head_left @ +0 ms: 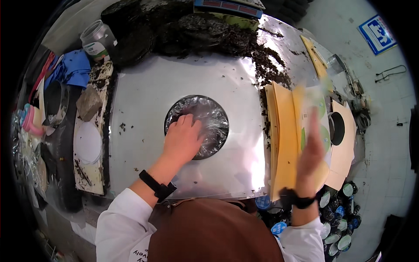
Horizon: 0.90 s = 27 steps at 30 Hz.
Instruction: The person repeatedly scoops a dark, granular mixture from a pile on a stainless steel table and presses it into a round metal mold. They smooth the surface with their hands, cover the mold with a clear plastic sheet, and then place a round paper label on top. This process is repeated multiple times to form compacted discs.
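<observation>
My left hand rests over the near left part of a round dark ring, its fingers slightly spread and bent downward onto crinkled clear plastic film inside the ring. Dark material shows beneath the film. The ring lies on a metal work surface. My right hand is smeared by motion above a stack of yellow paper sheets and pale sheets with round green prints. Its fingers are too blurred to show whether anything is in them.
Dark pressed cakes and loose dark leaves lie along the back, below a scale. At left are a clear jar, a blue cloth, a stone and white paper discs. Wrapped round packs sit at lower right.
</observation>
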Tool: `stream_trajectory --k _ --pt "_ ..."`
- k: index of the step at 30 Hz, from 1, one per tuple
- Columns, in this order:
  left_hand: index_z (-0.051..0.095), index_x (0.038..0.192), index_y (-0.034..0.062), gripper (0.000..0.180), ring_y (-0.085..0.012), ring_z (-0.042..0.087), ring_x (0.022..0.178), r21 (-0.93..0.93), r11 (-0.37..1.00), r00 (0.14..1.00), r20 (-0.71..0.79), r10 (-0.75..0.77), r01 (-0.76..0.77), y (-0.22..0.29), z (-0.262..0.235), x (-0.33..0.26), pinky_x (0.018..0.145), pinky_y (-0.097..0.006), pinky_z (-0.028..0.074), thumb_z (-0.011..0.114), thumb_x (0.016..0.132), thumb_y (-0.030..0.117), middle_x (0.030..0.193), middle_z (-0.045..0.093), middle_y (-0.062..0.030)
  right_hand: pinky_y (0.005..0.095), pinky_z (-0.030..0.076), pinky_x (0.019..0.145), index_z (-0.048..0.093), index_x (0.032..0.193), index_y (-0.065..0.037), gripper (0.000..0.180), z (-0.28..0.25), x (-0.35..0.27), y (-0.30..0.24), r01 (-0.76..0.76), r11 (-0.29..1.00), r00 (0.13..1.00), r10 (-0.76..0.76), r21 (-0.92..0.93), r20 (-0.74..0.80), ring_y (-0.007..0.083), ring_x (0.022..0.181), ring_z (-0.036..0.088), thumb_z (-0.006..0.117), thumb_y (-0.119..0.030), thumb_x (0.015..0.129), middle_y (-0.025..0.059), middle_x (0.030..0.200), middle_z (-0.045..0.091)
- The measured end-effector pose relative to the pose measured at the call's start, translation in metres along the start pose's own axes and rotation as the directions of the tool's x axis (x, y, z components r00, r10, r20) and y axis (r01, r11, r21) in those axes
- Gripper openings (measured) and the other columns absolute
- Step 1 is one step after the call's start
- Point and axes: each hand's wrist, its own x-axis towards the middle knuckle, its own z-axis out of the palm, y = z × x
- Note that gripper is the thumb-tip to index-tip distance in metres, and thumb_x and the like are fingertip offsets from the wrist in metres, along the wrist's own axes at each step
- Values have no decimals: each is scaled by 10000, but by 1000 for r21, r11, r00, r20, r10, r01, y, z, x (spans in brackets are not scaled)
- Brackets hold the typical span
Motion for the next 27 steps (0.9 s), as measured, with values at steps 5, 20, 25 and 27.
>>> stream_trajectory --k 5,20,25,27 --pt "604 1069 80 334 -279 520 1063 -297 954 997 78 -28 50 -7 18 10 862 -390 449 682 792 250 1095 558 -104 558 272 1124 658 1179 -161 386 150 -32 -43 475 880 770 -429 25 471 362 1342 410 588 -32 822 75 1355 548" --pt "518 1283 70 440 -293 565 1137 -655 733 981 77 -176 183 -6 -6 1 922 -362 466 597 868 198 1238 597 -104 445 108 1184 199 1460 88 749 230 -5 -35 195 981 621 -126 3 774 374 1449 152 364 -462 979 280 1530 194" --pt "599 1186 61 437 -297 581 1102 -178 970 953 225 203 -165 -48 -28 -26 970 -433 435 671 804 261 1188 625 -99 451 99 1186 181 1470 82 745 234 -4 -29 212 977 622 -143 10 770 368 1458 119 368 -451 984 265 1541 177" --pt "623 1154 60 443 -301 587 1085 -16 931 925 110 365 -365 -51 -29 -39 983 -456 422 692 782 291 1161 639 -91 453 97 1186 184 1470 80 745 232 -12 -30 229 973 623 -119 -34 773 366 1458 117 374 -450 983 261 1543 175"
